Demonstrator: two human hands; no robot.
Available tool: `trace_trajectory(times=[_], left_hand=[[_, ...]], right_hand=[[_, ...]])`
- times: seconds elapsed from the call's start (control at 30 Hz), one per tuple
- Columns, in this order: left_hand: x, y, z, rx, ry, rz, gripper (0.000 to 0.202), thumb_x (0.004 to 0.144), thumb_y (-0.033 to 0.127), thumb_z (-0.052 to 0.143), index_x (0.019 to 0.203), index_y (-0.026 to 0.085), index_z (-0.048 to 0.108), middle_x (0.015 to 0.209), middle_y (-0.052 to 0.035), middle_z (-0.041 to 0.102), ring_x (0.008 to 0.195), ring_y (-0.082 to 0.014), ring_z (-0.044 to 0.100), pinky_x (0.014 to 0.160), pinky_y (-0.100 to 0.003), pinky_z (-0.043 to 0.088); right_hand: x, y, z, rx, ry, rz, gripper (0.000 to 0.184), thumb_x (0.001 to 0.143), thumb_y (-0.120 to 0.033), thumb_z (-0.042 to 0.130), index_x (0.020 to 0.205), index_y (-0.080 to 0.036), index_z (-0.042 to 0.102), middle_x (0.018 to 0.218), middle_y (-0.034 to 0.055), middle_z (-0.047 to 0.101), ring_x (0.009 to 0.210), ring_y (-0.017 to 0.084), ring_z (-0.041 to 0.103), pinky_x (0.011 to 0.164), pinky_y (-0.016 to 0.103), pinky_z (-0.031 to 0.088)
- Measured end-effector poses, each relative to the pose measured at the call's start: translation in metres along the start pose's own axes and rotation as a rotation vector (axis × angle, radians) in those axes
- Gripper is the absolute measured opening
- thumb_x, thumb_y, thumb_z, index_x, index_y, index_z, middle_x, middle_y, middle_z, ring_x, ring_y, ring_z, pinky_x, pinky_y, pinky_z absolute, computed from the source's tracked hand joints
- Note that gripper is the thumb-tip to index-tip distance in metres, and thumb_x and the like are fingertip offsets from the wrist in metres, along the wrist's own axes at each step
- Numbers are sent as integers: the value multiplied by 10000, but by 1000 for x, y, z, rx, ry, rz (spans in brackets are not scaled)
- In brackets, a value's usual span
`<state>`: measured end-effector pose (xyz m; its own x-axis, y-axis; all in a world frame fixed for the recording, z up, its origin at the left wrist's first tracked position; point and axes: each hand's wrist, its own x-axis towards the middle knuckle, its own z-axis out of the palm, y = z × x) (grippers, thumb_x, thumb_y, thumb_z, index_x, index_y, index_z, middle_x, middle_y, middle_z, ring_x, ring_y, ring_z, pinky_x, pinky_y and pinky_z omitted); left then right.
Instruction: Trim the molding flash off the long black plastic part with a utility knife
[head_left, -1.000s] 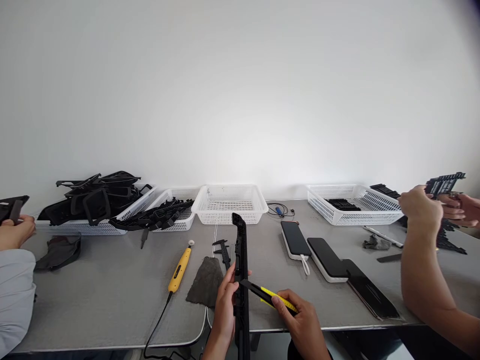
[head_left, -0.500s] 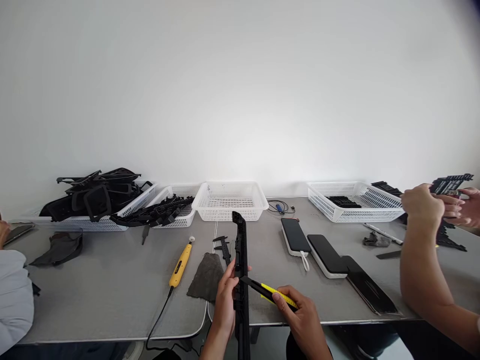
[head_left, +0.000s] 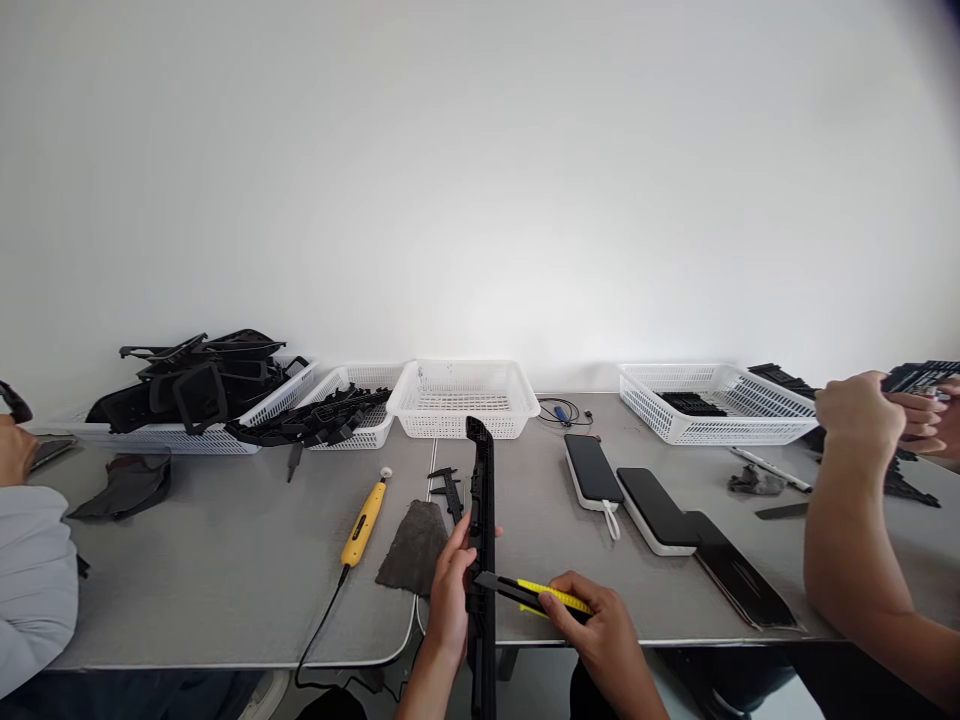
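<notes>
My left hand (head_left: 451, 590) is closed around a long black plastic strip (head_left: 481, 500) that runs from below the table edge up over the grey table (head_left: 225, 570). My right hand (head_left: 600, 635) grips a yellow and black utility knife (head_left: 534, 594), whose tip touches the strip's right edge just beside my left thumb. A dark grey cloth (head_left: 415, 547) and a black caliper (head_left: 448, 491) lie just left of the strip.
A yellow corded tool (head_left: 363, 521) lies left of the cloth. White baskets (head_left: 463, 398) along the wall hold black parts. Power banks (head_left: 592, 471) and a dark panel (head_left: 739, 580) lie to the right. One person's arm (head_left: 847, 520) works at right, another's sleeve (head_left: 34, 580) at left.
The knife has slid a little down the strip toward me. The person at right lowered the black part they hold; the person at left shifted their hand.
</notes>
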<state>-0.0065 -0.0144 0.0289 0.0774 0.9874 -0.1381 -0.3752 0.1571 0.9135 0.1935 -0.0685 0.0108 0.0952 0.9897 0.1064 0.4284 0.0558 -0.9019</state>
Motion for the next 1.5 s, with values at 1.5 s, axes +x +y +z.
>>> trace_trajectory(times=[1.5], left_hand=[[-2,-6,2,0,31,18,695,946,566,579,1521,178,539,1226,-116,787,1377,-328,558,1173,-429,374]], right_hand=[[-7,-2,-2,36,-19,22,534,892,-684,632,742,-178,714,632,0,575,603,141,479,574,250,343]])
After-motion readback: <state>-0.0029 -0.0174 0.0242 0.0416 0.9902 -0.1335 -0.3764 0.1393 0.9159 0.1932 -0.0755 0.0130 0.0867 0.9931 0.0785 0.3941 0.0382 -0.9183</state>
